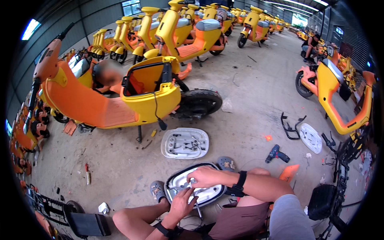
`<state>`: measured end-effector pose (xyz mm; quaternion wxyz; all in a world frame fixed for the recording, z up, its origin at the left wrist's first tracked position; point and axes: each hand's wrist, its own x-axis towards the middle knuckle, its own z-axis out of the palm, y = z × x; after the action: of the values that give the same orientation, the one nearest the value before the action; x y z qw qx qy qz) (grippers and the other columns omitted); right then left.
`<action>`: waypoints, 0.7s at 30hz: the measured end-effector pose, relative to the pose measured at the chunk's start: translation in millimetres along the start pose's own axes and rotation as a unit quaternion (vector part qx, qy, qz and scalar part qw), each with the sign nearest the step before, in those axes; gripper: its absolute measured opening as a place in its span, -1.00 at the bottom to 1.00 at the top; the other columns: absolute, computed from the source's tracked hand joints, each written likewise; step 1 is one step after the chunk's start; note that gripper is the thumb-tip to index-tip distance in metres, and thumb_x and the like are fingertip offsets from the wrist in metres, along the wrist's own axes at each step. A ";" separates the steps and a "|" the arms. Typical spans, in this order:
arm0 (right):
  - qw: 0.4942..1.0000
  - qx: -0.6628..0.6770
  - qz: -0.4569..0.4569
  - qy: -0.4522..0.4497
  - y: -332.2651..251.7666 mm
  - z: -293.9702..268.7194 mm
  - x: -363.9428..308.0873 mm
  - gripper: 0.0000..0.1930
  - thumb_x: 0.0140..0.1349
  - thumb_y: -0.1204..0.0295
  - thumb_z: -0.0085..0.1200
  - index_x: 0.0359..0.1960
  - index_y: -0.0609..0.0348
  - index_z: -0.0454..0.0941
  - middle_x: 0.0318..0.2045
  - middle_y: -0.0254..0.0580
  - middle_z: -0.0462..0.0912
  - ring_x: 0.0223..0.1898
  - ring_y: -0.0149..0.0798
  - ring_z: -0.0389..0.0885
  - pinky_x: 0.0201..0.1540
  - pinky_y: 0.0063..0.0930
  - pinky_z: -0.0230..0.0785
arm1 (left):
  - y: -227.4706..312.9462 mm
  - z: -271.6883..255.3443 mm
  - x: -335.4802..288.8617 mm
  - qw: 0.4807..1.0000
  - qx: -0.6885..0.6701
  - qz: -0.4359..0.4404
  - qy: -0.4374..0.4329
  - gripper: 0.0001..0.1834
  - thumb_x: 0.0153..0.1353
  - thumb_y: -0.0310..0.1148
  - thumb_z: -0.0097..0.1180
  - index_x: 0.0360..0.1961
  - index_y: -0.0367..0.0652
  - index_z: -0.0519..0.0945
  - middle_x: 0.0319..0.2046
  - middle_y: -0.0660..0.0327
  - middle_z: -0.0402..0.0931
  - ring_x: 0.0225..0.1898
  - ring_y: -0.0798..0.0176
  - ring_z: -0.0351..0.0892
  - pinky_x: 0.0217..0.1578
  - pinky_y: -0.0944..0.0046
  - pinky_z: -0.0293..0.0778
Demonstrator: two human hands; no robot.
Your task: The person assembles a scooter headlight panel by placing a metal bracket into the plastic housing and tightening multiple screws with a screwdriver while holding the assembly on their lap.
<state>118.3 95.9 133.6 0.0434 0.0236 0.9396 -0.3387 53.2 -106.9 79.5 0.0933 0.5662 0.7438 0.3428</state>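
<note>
Between my feet lies an upturned scooter seat (216, 193), its white inside facing up and its rim black. Over its middle, my right hand (206, 177) comes in from the right with its fingers pinched together on something small and silvery that they mostly hide. My left hand (183, 204) is at the near left edge, its fingers curled by a thin silver metal rod (199, 209) that slants over the near rim. Just beyond is a white seat shell (185, 156) holding several small dark parts and bolts.
A cordless drill (277, 154) lies right, near a black metal bracket (294, 127) and another white shell (311, 138). Ahead stands a yellow-orange scooter (160, 102) with its seat off; a person crouches behind it. A red-and-white tool (87, 174) lies left. Scooter rows fill the background.
</note>
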 end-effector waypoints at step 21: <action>0.978 -0.015 -0.021 -0.209 -6.6 -6.5 -2.1 -0.77 0.03 0.24 0.17 -0.50 0.14 0.70 -0.57 -0.07 0.66 -0.47 -0.03 0.63 -0.36 -0.14 0.43 | -0.7 1.1 0.1 0.999 -0.007 -0.016 0.029 -0.57 0.18 -0.36 0.25 0.08 -0.21 0.53 -0.31 0.02 0.59 -0.28 -0.07 0.60 -0.25 0.02 0.51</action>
<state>119.5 94.9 143.0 0.2314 -0.0684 0.9152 -0.3227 53.3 -106.5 78.3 0.0814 0.5433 0.7526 0.3630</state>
